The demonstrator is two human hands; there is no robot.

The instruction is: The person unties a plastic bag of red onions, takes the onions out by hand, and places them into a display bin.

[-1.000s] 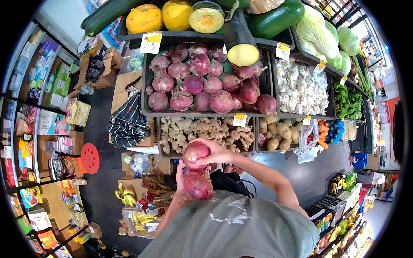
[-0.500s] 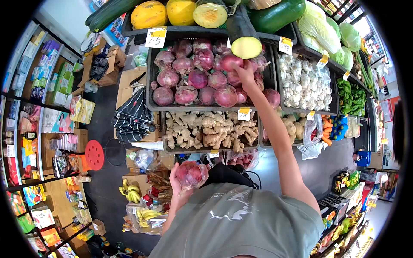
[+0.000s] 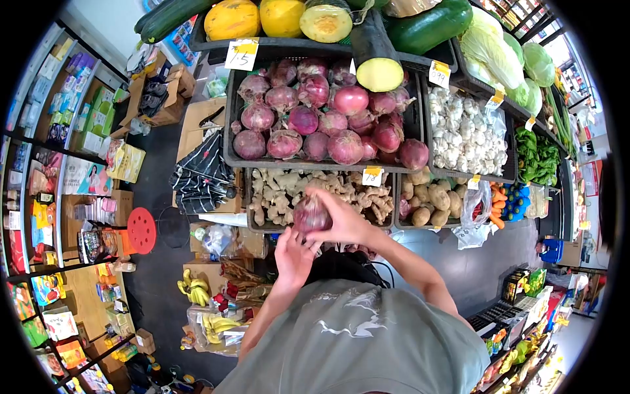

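Observation:
A red onion is in my right hand, whose thumb and fingers wrap round its upper and right sides, above the front edge of the ginger crate. Just below it, my left hand has its fingers apart, with the tips at the onion's underside; whether they bear any of its weight I cannot tell. Beyond both hands, a black crate holds many red onions. One smooth, paler onion lies on top there, near the cut end of a dark green gourd.
Ginger and potatoes fill the nearer crates. Garlic stands right of the onions, with cabbage behind. Bananas lie at lower left. A red stool stands on the floor before the shelves.
My right hand has left the smooth onion in the crate and come back toward my body. It now grips the onion my left hand was holding, and my left fingers have loosened.

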